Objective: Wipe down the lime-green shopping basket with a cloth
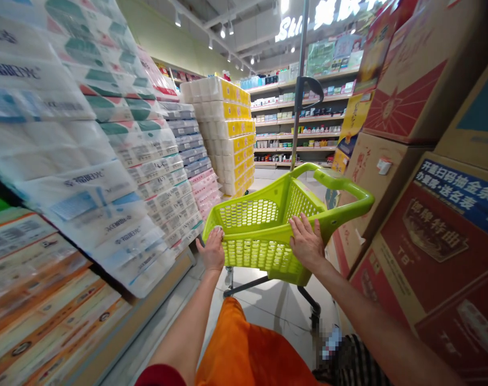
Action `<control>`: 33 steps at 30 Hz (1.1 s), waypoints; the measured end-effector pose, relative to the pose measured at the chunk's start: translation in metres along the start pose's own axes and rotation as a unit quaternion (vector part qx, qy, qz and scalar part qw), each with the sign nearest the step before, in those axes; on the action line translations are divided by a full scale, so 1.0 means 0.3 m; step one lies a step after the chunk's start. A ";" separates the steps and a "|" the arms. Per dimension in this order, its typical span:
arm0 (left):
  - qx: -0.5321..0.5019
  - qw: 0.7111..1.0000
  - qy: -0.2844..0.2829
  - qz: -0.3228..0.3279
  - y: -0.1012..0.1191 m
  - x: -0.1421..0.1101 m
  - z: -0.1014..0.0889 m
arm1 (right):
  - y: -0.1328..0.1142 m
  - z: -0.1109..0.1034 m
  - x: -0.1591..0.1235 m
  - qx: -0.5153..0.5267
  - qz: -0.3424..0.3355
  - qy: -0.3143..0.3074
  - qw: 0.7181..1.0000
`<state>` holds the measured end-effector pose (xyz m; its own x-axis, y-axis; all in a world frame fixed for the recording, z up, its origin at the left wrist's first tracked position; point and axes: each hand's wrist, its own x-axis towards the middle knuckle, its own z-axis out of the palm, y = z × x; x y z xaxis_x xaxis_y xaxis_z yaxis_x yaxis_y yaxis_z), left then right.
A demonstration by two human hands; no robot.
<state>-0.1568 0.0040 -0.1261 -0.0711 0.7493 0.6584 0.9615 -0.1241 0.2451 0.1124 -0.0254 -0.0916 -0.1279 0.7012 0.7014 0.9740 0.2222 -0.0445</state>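
Observation:
A lime-green plastic shopping cart (264, 252) stands sideways in front of me, with its handle (350, 193) toward the right. Its perforated basket shows nothing inside. My left hand (212, 251) is curled over the rim at the cart's left end, thumb outside. A small white patch by those fingertips is too small to name. My right hand (307, 241) lies on the near side rim, fingers stretched out and pointing into the basket.
Stacked tissue packs (119, 214) line the left on a low platform. Yellow-and-white paper roll packs (236, 145) stand beyond. Cardboard cartons (437, 230) rise close on the right. A grey pole (298, 107) and stocked shelves (296, 126) are behind the cart. Orange cloth (248, 348) covers my lap.

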 end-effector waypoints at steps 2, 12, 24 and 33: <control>-0.010 1.000 -0.006 0.009 0.034 -0.005 0.011 | -0.014 0.006 -0.002 -0.010 0.006 0.001 1.000; -0.021 0.999 0.023 0.030 0.020 -0.009 0.029 | -0.005 0.009 -0.014 -0.027 -0.011 0.014 0.999; -0.031 0.995 0.014 0.093 0.068 -0.015 0.039 | 0.003 0.010 -0.019 -0.025 -0.036 0.029 0.999; -0.061 0.996 0.028 0.051 0.205 -0.034 0.097 | 0.011 0.016 -0.022 -0.032 -0.030 0.038 0.998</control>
<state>-0.0893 0.0077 -0.1384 0.0072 0.6923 0.7216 0.9254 -0.2781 0.2576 0.1155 -0.0261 -0.0997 -0.1744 0.6335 0.7538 0.9752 0.2171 0.0432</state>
